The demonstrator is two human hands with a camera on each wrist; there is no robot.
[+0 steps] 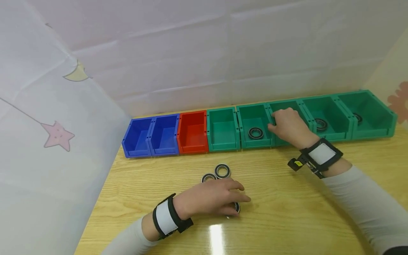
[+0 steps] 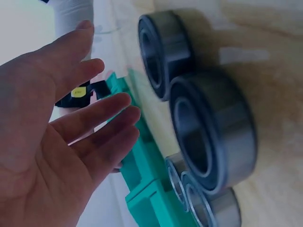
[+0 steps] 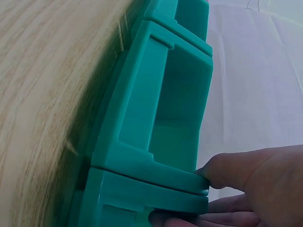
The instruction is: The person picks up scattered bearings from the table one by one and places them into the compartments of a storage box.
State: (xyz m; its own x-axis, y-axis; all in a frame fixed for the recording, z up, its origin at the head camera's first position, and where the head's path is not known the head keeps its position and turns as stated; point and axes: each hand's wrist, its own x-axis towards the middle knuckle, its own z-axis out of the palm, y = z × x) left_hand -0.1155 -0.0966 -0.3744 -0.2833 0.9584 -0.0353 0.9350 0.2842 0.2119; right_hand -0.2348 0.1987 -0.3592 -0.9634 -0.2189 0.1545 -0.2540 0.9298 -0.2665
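Observation:
My left hand [image 1: 211,198] is held over several ball bearings on the table, its fingers spread and loosely bent. In the left wrist view the palm [image 2: 52,142] is bare, and a large-looking bearing [image 2: 213,132] stands out beside the fingertips. One bearing [image 1: 222,171] lies past the hand; another [image 1: 236,209] is partly covered by its fingers. My right hand [image 1: 288,125] reaches down into a green bin [image 1: 282,141]. In the right wrist view its thumb [image 3: 220,172] lies at the dividing wall, with the fingers apart from it inside the bin; no bearing shows between them.
The bins form a row along the back wall: two blue bins [image 1: 137,152], a red bin [image 1: 193,148] and several green ones. Single bearings lie in the green bins on either side of my right hand, such as this bearing [image 1: 255,133]. Another sits in the far-right bin [image 1: 373,132].

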